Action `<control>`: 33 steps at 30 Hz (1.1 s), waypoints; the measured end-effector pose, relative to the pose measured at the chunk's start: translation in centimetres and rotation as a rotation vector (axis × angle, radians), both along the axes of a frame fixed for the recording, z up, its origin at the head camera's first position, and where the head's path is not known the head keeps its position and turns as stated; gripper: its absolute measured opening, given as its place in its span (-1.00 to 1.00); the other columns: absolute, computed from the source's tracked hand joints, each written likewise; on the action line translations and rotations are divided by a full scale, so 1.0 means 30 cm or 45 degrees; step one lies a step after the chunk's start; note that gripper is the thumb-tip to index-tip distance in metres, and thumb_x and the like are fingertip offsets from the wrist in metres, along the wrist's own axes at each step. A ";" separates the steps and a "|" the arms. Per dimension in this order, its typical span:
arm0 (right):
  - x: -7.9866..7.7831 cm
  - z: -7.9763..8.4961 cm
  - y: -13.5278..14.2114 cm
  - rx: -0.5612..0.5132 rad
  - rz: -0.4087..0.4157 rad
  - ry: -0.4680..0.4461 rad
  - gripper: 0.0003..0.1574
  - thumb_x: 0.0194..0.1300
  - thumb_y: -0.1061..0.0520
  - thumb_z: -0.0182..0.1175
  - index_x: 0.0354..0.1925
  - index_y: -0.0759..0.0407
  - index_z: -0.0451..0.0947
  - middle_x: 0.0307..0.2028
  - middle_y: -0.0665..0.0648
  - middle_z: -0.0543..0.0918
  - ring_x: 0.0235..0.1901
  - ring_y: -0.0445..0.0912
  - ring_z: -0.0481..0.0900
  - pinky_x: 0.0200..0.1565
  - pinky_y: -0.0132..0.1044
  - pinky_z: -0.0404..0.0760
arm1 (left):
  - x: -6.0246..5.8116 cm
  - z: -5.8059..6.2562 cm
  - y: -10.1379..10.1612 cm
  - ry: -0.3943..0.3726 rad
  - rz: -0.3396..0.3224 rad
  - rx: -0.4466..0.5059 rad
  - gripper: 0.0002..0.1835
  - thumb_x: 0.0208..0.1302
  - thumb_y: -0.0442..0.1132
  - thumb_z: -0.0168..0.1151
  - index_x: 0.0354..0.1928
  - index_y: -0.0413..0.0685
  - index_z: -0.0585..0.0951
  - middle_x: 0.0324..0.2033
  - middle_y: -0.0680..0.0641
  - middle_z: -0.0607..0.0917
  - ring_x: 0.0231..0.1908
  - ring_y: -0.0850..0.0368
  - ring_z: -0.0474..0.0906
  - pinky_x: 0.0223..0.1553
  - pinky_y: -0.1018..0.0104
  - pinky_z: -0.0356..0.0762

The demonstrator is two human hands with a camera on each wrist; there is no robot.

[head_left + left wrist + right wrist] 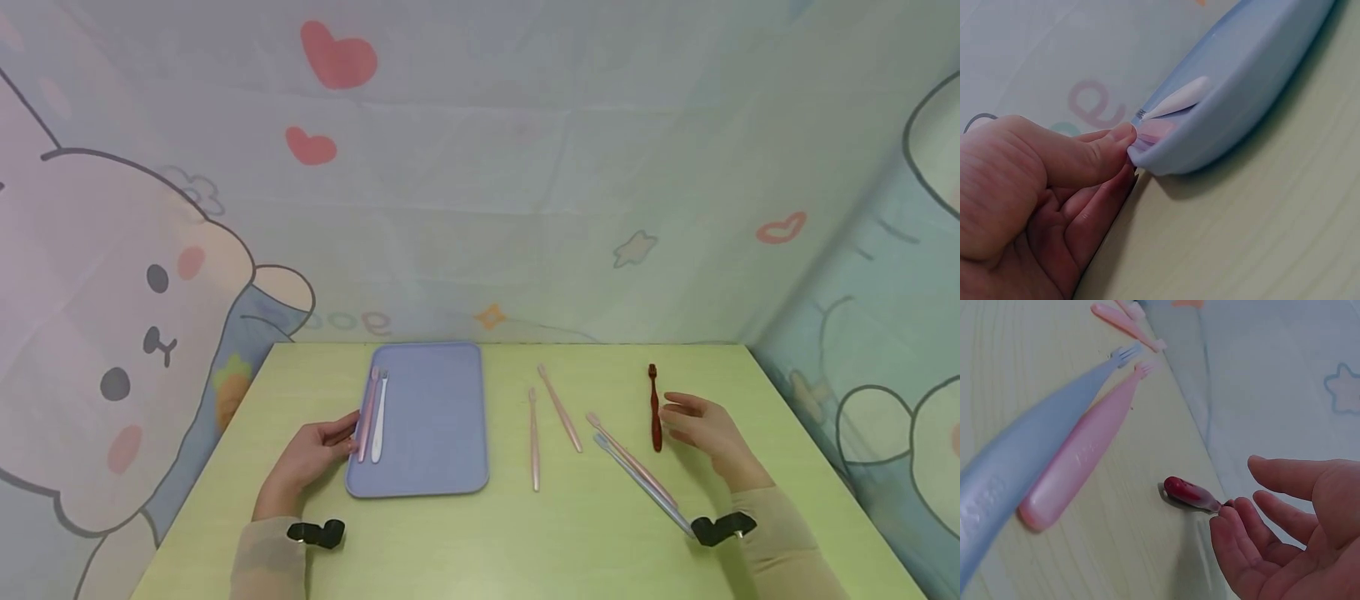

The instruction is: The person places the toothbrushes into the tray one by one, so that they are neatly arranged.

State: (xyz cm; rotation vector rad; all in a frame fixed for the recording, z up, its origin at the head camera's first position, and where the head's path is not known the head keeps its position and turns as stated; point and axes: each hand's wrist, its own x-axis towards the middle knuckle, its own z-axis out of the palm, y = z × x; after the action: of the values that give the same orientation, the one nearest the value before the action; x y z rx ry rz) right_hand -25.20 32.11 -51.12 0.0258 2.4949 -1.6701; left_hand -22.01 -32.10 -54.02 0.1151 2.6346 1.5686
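My left hand (310, 457) pinches the left rim of a blue tray (435, 417); in the left wrist view the thumb lies on the rim and the fingers are beneath. Inside the tray, along its left side, lie a pink toothbrush (367, 417) and a white toothbrush (379, 421). On the right, my right hand (708, 433) is held with its fingers relaxed beside a dark red toothbrush (656, 412). Nothing is between its thumb and fingers in the right wrist view (1291, 531). Whether the fingertips touch the red toothbrush I cannot tell.
Two pink toothbrushes, one upright in view (535, 442) and one slanted (561, 408), lie right of the tray. Farther right, a pink toothbrush (633, 460) and a blue toothbrush (648, 487) lie side by side. A printed cloth (525, 167) hangs behind the yellow table (525, 550).
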 end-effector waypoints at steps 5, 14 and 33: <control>-0.017 -0.011 0.020 0.035 -0.022 -0.042 -0.18 0.61 0.09 0.23 0.57 0.49 0.20 0.44 0.57 0.40 -0.02 -0.39 0.62 0.08 -0.31 0.72 | 0.007 0.004 0.004 -0.001 0.006 0.005 -0.42 0.46 -0.36 0.37 0.47 -0.26 0.50 0.39 -0.22 0.56 0.41 -0.12 0.46 0.19 0.66 0.35; -0.031 -0.014 0.022 0.073 -0.024 -0.053 -0.19 0.56 0.16 0.27 0.54 0.54 0.23 0.43 0.59 0.40 0.00 -0.30 0.63 0.01 -0.34 0.73 | 0.008 0.002 0.006 -0.027 0.007 0.042 -0.41 0.47 -0.42 0.33 0.49 -0.29 0.48 0.40 -0.27 0.54 0.37 -0.17 0.52 0.20 0.58 0.46; -0.059 -0.024 0.005 0.134 -0.051 -0.061 -0.16 0.50 0.20 0.33 0.51 0.59 0.24 0.38 0.62 0.44 -0.04 -0.17 0.69 -0.09 -0.34 0.74 | 0.009 0.003 0.003 -0.004 -0.003 -0.013 -0.42 0.48 -0.39 0.34 0.49 -0.26 0.49 0.40 -0.24 0.55 0.38 -0.13 0.51 0.36 0.30 0.46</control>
State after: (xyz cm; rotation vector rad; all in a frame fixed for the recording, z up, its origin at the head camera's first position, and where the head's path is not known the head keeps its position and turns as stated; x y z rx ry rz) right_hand -26.96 32.28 -51.85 0.1258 2.5599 -1.5319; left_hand -21.75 -32.02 -53.93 0.1156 2.6386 1.5533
